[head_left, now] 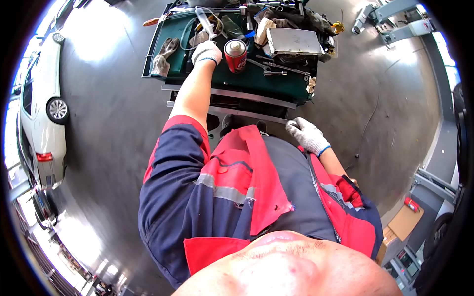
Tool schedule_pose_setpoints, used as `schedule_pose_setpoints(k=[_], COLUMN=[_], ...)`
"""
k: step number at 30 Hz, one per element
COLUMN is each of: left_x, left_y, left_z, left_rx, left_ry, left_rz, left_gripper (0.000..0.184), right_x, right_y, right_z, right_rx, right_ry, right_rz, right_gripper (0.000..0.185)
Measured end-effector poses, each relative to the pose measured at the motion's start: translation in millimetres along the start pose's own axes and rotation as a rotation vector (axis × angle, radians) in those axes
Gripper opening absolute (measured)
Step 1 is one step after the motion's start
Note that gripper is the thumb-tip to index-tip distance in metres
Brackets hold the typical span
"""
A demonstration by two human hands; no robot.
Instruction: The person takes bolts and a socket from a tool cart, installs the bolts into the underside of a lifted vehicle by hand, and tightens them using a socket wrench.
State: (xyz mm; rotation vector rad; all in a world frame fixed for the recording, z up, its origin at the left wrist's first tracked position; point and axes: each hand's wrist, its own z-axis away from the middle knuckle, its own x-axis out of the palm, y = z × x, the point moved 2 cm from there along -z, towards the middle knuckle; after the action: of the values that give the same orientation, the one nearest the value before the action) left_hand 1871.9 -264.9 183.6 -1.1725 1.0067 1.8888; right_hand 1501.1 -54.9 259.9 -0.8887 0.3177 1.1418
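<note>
We count two gloved hands, one clear syringe (203, 18) and one red can (236, 58) on the cart (276, 89). The syringe points lengthwise towards us, its tip at our left hand (207, 52); whether those fingers grip it, we cannot tell. Our right hand (307, 135) curls beside the drawer (237, 113), its hold unclear. The can's lettering is unreadable.

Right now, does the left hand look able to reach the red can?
Probably yes: the gloved left hand is beside the red can, with nothing visible standing between them, though it appears occupied with the clear syringe-like tool.
</note>
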Motion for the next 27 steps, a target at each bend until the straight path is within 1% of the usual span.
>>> schedule_pose_setpoints(k=[3,5,6,7,9,10,11,13,14,15,16,17,18,19,21,22,23,25,27], left_x=[11,7,1,10,6,11,22,11,-12,-23,-18,-23,-28,-48,-48,-50,-52,-56,-61], left_y=[2,5,6,1,1,-5,-15,-29,-28,-39,-66,-83,-99,-109,-133,-137,-131,-116,-90], left_z=[-23,-32,-31,-47,-49,-62,-80,-89,-67,-65,-74,-62,-50,-12,19,36,53,85,109], left_rx=[-0.044,-0.007,-0.006,0.021,0.095,0.112,0.205,0.259,0.853,0.962,0.787,0.574,0.345,0.09,0.225,0.276,0.252,0.312,0.439], left_ry=[0.033,0.064,0.076,0.077,0.085,0.046,0.086,-0.06,-0.069,-0.175,-0.319,-0.469,-0.55,-0.639,-0.696,-0.753,-0.828,-1.004,-1.097], left_rz=[0.008,-0.047,-0.028,-0.067,-0.119,-0.084,-0.106,-0.024,-0.804,-0.765,-0.328,0.054,0.45,0.787,0.998,1.033,1.074,1.069,0.901], left_gripper=[0.035,0.035,0.037,0.038,0.038,0.039,0.04,0.034,0.026,0.018,0.015,0.015,0.016,0.018,0.02,0.025,0.023,0.027,0.031], right_x=[2,6,8,9,14,18,20,28,32,32,34,35,35,43,40,37,38,26,15], right_y=[-4,-15,-23,-31,-47,-54,-60,-70,-73,-81,-85,-89,-97,-92,-98,-105,-110,-120,-134], right_z=[10,11,11,9,2,1,-3,-10,-15,-17,-22,-26,-27,-33,-36,-34,-34,-29,-21], right_rx=[0.09,0.1,0.102,0.1,0.057,0.039,0.017,-0.021,0.002,-0.004,-0.018,-0.032,-0.032,-0.122,-0.124,-0.125,-0.264,-0.327,-0.374], right_ry=[0.086,0.128,0.14,0.155,0.202,0.218,0.231,0.246,0.215,0.213,0.212,0.208,0.196,0.308,0.243,0.219,0.256,0.143,0.119], right_rz=[-0.12,-0.167,-0.198,-0.228,-0.234,-0.24,-0.234,-0.229,-0.273,-0.264,-0.264,-0.262,-0.313,-0.305,-0.405,-0.514,-0.628,-0.885,-1.073], right_gripper=[0.045,0.043,0.043,0.043,0.043,0.044,0.044,0.046,0.047,0.046,0.046,0.046,0.045,0.046,0.049,0.054,0.063,0.071,0.084])
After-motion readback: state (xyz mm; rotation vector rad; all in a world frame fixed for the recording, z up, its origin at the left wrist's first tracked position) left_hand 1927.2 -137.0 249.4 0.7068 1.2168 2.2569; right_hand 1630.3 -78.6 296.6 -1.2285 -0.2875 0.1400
